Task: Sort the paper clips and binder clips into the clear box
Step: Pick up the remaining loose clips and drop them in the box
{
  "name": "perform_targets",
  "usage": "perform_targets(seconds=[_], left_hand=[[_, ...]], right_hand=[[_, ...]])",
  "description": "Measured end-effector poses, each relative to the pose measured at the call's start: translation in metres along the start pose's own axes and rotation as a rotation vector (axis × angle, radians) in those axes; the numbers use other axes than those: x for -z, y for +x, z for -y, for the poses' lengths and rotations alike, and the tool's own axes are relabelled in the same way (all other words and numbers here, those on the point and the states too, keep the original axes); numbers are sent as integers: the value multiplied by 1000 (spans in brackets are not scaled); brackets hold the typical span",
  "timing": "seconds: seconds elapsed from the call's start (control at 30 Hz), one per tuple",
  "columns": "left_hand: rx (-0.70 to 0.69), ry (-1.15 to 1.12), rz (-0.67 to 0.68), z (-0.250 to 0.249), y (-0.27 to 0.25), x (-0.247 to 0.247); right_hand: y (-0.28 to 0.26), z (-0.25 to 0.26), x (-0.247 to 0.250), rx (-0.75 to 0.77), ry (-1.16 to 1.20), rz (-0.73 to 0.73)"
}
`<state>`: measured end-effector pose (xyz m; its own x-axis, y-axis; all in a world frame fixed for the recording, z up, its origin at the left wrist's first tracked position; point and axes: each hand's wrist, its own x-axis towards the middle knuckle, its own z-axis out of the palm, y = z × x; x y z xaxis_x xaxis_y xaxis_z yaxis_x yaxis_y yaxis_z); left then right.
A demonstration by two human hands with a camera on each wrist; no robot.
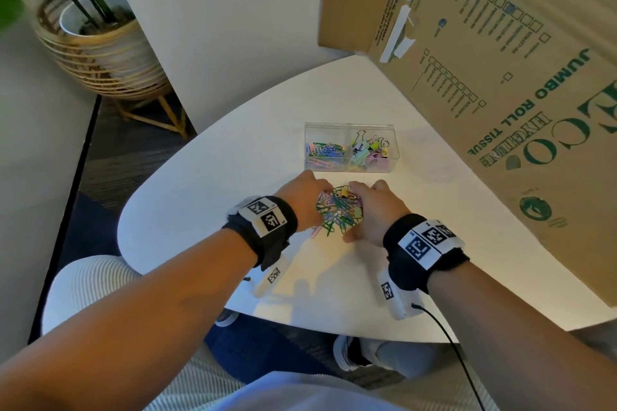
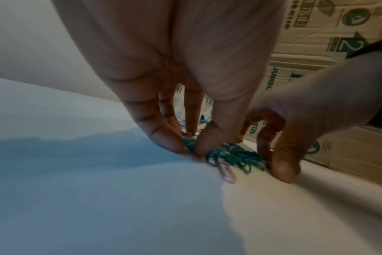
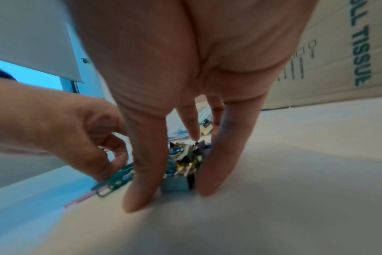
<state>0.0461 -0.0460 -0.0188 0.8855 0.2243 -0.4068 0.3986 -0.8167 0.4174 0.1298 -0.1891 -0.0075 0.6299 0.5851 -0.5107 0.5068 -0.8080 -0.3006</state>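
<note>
A mixed pile of coloured paper clips and binder clips (image 1: 339, 212) lies on the white table (image 1: 200, 197) between my two hands. My left hand (image 1: 317, 200) comes in from the left; its thumb and fingertips (image 2: 166, 141) close together on green and blue paper clips (image 2: 233, 157). My right hand (image 1: 357, 210) arches over the pile's right side, with straight fingers (image 3: 214, 172) touching the table on either side of a blue binder clip (image 3: 175, 184). Beyond the pile stands the clear box (image 1: 349, 130), paper clips in its left half and binder clips in its right half.
A large cardboard carton (image 1: 500, 77) stands on the table's right side, close behind the box. A pink paper clip (image 2: 227, 174) lies loose at the pile's near edge. A potted plant in a basket (image 1: 100, 43) stands on the floor at far left.
</note>
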Motion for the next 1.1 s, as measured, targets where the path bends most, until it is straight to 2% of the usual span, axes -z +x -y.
perform_targets(seconds=[0.17,0.4,0.57,0.7,0.9,1.0,1.1], left_hand=[[28,-35,-101,-15,7,-2],[122,-418,-195,-13,-2,-5],[49,-329,-178,-17,-9,-15],[17,-437,-200,-21,-15,-20],[59,-480,-325,-16,-17,-17],[118,-626,-383,-13,-17,-16],[136,-847,-449,-11,-18,-12]], right_hand=[[11,10,-6,31,87,-101],[20,11,-11,64,148,-223],[22,16,-13,108,141,-286],[22,15,-9,55,196,-296],[22,8,-5,-32,479,-311],[16,6,-1,-72,650,-315],[1,11,13,-32,759,-341]])
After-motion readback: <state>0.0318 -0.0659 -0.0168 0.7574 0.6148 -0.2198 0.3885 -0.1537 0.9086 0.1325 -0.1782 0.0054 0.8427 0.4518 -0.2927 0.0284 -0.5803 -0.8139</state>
